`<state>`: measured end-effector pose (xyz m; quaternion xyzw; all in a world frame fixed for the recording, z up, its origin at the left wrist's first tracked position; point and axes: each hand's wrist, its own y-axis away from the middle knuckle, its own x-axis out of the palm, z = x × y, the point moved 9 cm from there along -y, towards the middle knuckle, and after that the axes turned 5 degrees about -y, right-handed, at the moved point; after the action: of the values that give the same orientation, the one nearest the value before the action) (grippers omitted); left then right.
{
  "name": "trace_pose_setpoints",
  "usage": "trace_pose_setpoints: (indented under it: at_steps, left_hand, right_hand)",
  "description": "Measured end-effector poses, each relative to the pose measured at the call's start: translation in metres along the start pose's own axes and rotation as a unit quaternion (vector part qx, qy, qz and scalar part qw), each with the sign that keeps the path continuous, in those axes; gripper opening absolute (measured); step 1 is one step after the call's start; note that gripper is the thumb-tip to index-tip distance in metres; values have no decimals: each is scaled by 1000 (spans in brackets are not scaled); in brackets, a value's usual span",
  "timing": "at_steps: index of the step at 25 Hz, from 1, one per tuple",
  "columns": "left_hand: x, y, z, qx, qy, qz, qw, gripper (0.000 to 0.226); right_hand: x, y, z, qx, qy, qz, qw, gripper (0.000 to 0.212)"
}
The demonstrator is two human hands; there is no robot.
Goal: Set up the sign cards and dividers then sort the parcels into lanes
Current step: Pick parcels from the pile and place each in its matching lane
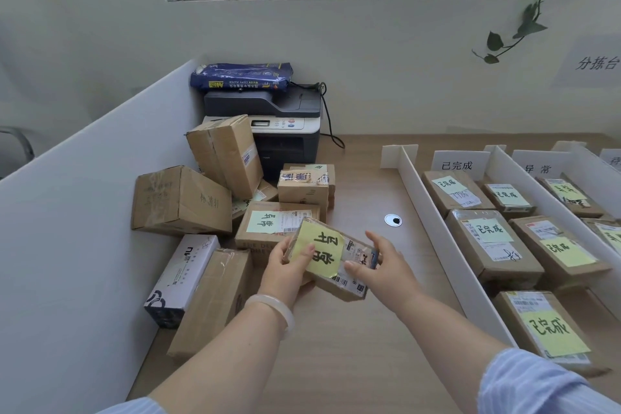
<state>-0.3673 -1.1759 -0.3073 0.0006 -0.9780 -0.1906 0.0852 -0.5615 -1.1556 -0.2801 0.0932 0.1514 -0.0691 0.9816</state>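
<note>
A small brown parcel point(339, 274) with a yellow handwritten note is held above the desk between both hands. My left hand point(289, 265) grips its left end, thumb on the note. My right hand point(379, 267) holds its right end. A pile of unsorted cardboard parcels point(215, 208) lies at the left. To the right, white dividers point(433, 222) form lanes headed by white sign cards point(458, 163) point(537, 166). Labelled parcels point(490, 242) lie in the first lane, and more parcels point(568, 195) lie in the lane beyond it.
A printer point(285, 131) with a blue paper ream point(240, 77) on top stands at the back. A white partition point(84, 212) bounds the desk on the left. A cable grommet point(392, 220) sits in the bare wooden strip between pile and lanes.
</note>
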Motion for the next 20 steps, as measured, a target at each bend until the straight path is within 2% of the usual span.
trace_pose_setpoints:
  at_steps: [3, 5, 7, 10, 12, 15, 18, 20]
  left_hand:
    - [5, 3, 13, -48, 39, -3, 998, 62]
    - [8, 8, 26, -115, 23, 24, 993, 75]
    - [10, 15, 34, -163, -6, 64, 984, 78]
    - [15, 20, 35, -158, -44, 93, 982, 59]
    - [12, 18, 33, -138, -57, 85, 985, 61]
    - [8, 18, 30, -129, -92, 85, 984, 66]
    - [13, 26, 28, -120, -137, 111, 977, 60]
    - [23, 31, 28, -112, -123, 133, 977, 55]
  right_hand:
    - [0, 3, 0, 0, -38, -16, 999, 80]
    - [-6, 3, 8, -22, -66, -34, 997, 78]
    - [-16, 2, 16, -42, -81, -59, 994, 71]
    - [-26, -1, 19, -54, -92, -84, 991, 47]
    - [-28, -3, 16, -57, -110, -91, 988, 40]
    - [-28, -2, 16, -60, -137, -80, 986, 38]
    - [-29, -2, 14, -52, -132, -66, 988, 39]
    - [-37, 0, 15, -55, -87, -98, 990, 51]
